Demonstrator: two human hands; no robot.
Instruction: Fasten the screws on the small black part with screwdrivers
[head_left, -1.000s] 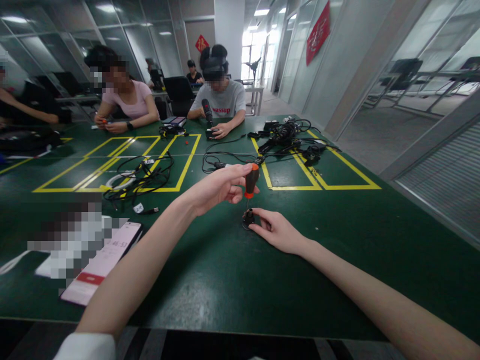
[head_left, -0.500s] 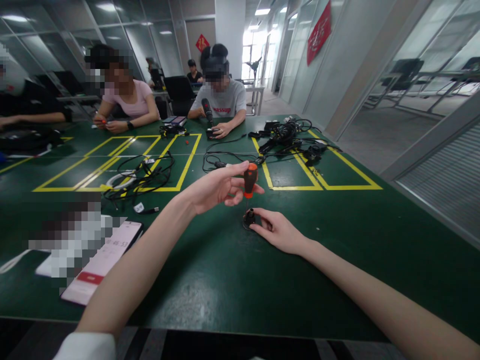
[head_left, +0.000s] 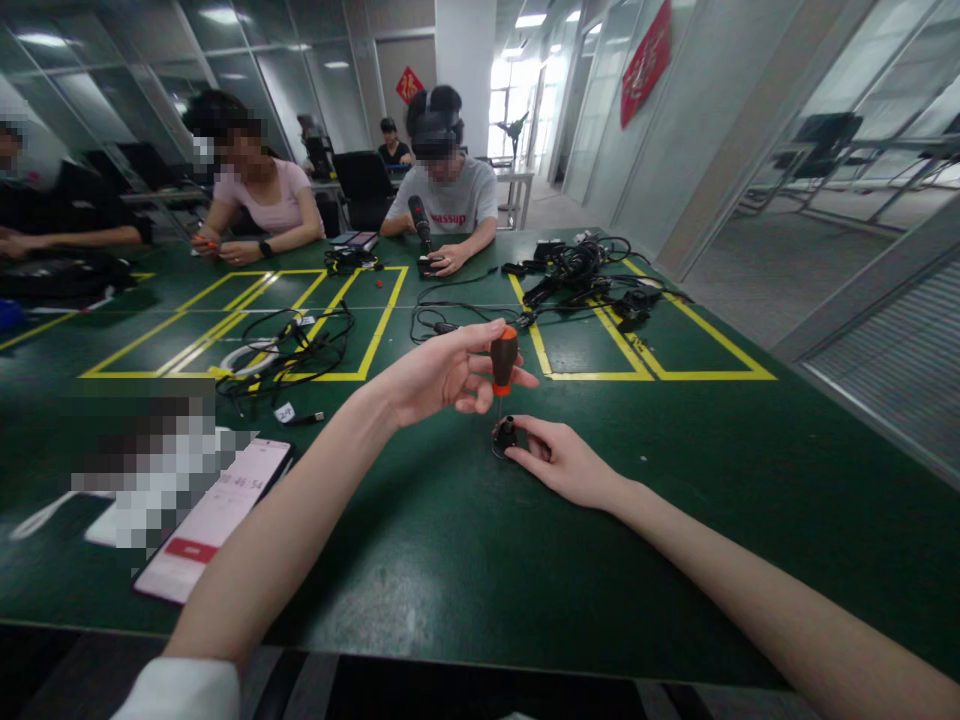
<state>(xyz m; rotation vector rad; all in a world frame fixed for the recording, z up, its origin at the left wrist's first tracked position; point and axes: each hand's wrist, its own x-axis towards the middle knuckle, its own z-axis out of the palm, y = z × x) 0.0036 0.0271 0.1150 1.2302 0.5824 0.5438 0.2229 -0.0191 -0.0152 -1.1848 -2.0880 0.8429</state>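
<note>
My left hand (head_left: 455, 378) holds a screwdriver (head_left: 504, 358) with a dark handle and orange ends. The thumb rests near the top of the handle, and the fingers curl behind it. Upright, the screwdriver points its thin shaft down at a small black part (head_left: 506, 436) on the green table. Whether the tip sits in a screw is too small to tell. My right hand (head_left: 559, 455) pinches that black part from the right side, thumb in front and fingers behind. A short round stub sticks up from the part.
A phone (head_left: 217, 520) showing a timer lies beside my left forearm. Loose black cables (head_left: 300, 345) lie at left, and a larger cable heap (head_left: 574, 275) at back right. Yellow tape (head_left: 600, 377) marks the table (head_left: 420, 580). Across it, a person (head_left: 442, 190) uses a power screwdriver (head_left: 418, 218).
The whole view has shifted slightly, so everything appears a little further right. Both hands keep their grip on the screwdriver and the black part.
</note>
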